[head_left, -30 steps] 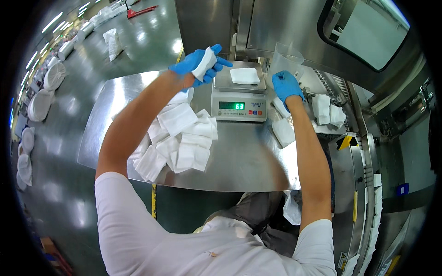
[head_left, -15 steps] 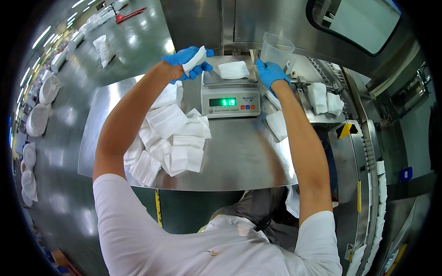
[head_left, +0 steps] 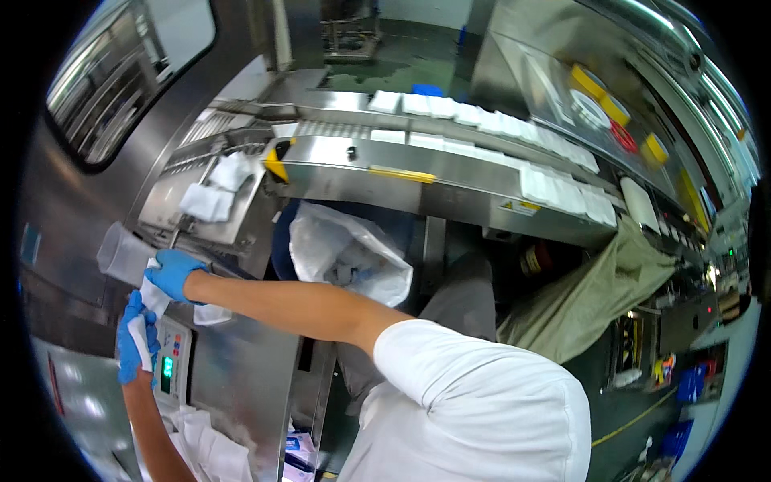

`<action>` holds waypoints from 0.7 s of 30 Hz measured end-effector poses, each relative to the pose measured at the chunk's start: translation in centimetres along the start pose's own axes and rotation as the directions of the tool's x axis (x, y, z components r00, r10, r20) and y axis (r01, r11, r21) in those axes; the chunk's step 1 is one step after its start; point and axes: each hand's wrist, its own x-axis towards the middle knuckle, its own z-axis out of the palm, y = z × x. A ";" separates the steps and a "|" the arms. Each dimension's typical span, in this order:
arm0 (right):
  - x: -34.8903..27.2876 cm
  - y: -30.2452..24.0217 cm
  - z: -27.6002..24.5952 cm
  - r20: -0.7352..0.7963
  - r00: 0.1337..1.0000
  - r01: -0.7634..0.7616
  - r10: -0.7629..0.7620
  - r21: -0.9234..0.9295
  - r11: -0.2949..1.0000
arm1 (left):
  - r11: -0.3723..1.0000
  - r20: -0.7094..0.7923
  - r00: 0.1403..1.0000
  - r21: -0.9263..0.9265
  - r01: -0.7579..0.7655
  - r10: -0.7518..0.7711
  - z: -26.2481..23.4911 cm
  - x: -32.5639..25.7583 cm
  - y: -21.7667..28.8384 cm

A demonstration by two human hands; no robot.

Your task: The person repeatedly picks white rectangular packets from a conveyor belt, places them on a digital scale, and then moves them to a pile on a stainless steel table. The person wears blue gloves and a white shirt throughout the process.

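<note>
At the left of the head view, both blue-gloved hands are close together by the electronic scale [head_left: 173,353] with its lit green display. My left hand [head_left: 127,344] is closed around a folded white cloth [head_left: 140,341]. My right hand [head_left: 175,277] grips another folded white cloth [head_left: 155,298], which hangs down toward the left hand; its fingertips are partly hidden. A translucent plastic cup [head_left: 120,253] stands just beyond the right hand. Toward the lower edge, a pile of folded white cloths [head_left: 209,446] lies on the steel table [head_left: 241,369], partly behind my left forearm.
Two folded cloths [head_left: 207,201] rest on a steel ledge beside the machine. A conveyor [head_left: 466,181] with rows of white cloths runs across to the right. Below it sits a bin lined with a clear plastic bag [head_left: 353,253]. Tape rolls [head_left: 590,80] lie at the upper right.
My view has swung sharply to the right, bringing the conveyor and bin into sight. My right hand, earlier beside the cup, now has a cloth; the left hand still holds its own.
</note>
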 end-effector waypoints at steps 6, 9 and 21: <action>-6.7 1.9 -15.9 -0.010 0.983 0.184 -0.184 0.020 0.983 | 0.960 0.302 0.952 0.254 -0.120 0.039 10.8 1.3 1.0; -11.4 3.3 -23.5 -0.060 0.992 0.121 -0.110 0.223 0.967 | 0.904 0.470 0.880 0.401 -0.148 -0.064 18.7 1.2 2.7; -11.0 6.3 -46.2 -0.369 0.858 -0.181 0.357 0.433 0.883 | 0.962 0.626 0.779 0.224 -0.155 -0.020 31.9 -4.0 4.0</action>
